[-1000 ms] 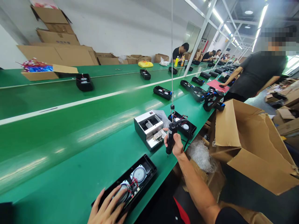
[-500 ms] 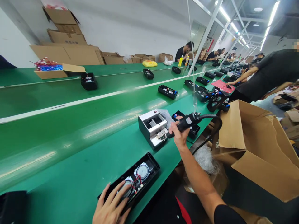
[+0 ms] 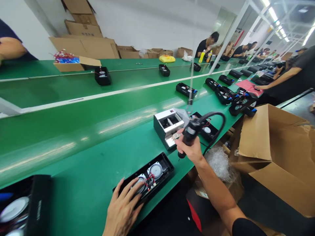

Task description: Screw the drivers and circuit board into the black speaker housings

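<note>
My right hand [image 3: 189, 147] is wrapped round a black electric screwdriver [image 3: 191, 131], whose bit points down above the table's near edge. Beside it stands a screw feeder [image 3: 169, 126], a dark box with a silver top and front. My left hand [image 3: 126, 205] grips the left end of an open black speaker housing [image 3: 164, 162], fingers over its inside and thumb at the near side. Two round speakers [image 3: 156, 170] and red wires with white connectors show in the housing; my fingers partly cover the left speaker.
Another speaker housing [image 3: 36, 200] lies at the lower left, and one [image 3: 208, 131] behind the screwdriver. More housings line the green conveyor [image 3: 118, 111]. A large open carton [image 3: 256, 137] stands at the right. Co-workers sit or stand farther along; a person's arm [image 3: 11, 47] shows at far left.
The screwdriver has swung from lying sideways at the screw feeder to pointing downward, nearer the housing. My left hand stays on the housing. The view has turned left.
</note>
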Available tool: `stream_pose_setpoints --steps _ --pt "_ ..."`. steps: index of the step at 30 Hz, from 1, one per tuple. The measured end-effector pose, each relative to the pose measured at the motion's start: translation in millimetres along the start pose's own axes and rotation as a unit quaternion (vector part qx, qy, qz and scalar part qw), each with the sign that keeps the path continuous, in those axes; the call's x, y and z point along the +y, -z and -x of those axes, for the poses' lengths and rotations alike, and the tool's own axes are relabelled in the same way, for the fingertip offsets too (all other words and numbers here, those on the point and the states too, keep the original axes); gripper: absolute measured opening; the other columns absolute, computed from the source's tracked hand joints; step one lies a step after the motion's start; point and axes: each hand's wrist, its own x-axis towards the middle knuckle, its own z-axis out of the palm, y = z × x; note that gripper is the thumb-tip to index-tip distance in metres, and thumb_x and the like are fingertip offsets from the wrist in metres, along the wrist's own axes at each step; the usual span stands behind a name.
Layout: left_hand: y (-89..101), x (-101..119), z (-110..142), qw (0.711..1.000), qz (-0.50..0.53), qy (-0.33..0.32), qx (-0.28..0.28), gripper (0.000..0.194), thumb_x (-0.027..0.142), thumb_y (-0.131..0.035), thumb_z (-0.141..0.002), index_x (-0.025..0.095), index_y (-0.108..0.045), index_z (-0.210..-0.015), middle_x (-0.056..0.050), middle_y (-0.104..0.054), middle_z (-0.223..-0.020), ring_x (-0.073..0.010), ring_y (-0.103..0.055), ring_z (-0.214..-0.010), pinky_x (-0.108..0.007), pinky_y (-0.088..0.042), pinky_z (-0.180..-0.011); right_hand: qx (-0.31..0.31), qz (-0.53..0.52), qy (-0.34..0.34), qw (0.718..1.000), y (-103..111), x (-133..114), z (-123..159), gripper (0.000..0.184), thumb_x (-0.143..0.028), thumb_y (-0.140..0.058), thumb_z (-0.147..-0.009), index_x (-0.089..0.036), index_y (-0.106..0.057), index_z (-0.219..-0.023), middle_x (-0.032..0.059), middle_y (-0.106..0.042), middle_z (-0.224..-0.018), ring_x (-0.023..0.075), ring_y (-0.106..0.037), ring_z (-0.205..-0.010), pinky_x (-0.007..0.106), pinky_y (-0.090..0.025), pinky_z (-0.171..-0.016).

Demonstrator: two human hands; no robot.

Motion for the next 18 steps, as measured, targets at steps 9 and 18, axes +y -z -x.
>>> stream_pose_setpoints --steps 9,18 --pt "4.5 3 0 0.998 -0.046 -0.003 -0.041 0.008 0.028 -0.072 -0.093 0.026 -0.074 -0.086 -0.001 -0.081 -0.126 -0.0241 -0.071 -0.127 -0.05 -0.023 -0.136 -0.056 -0.143 0.082 0.985 -37 9 74 0.025 -0.028 -0.065 -0.104 -0.036 -0.051 -0.123 -0.0117 -0.049 -0.066 0.0087 -0.044 -0.042 0.022 -0.04 -0.042" --pt "4.1 5 -1 0.999 -0.02 0.006 -0.035 0.005 0.028 -0.073 -0.092 0.026 -0.075 -0.087 -0.001 -0.082 -0.125 -0.0259 -0.071 -0.128 -0.051 -0.022 -0.136 -0.056 -0.101 0.083 0.99 -46 18 74 0.024 -0.029 -0.067 -0.104 -0.033 -0.052 -0.122 -0.0111 -0.051 -0.066 0.0084 -0.045 -0.042 0.022 -0.042 -0.044"
